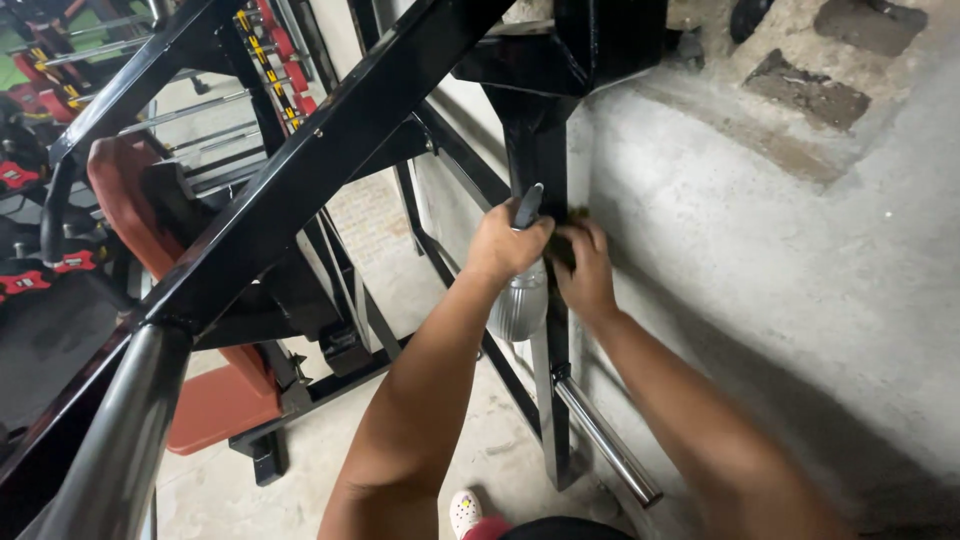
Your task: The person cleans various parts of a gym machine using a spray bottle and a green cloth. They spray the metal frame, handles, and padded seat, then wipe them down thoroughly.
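Spray bottle [520, 300]: light, rigid plastic, likely slippery; gripped at neck by closed left hand [505, 245]; dark cloth [570, 235], soft, pressed to black post [540, 150] by closed right hand [588, 275].

Red padded seat [215, 400] sitting at lower left, chrome peg [608, 440] projecting near floor, possibly weight stacks [275, 50] standing behind, concrete wall [800, 270] rising right.

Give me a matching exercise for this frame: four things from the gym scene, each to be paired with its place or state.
Things:
1. grey ribbed spray bottle
2. dark cloth
3. red padded seat
4. chrome steel peg

Places or states:
A. pressed against the black upright post by the right hand
B. sticking out low from the post
C. held in the left hand
D. lower left, under the slanted black beam

Pairs: 1-C, 2-A, 3-D, 4-B
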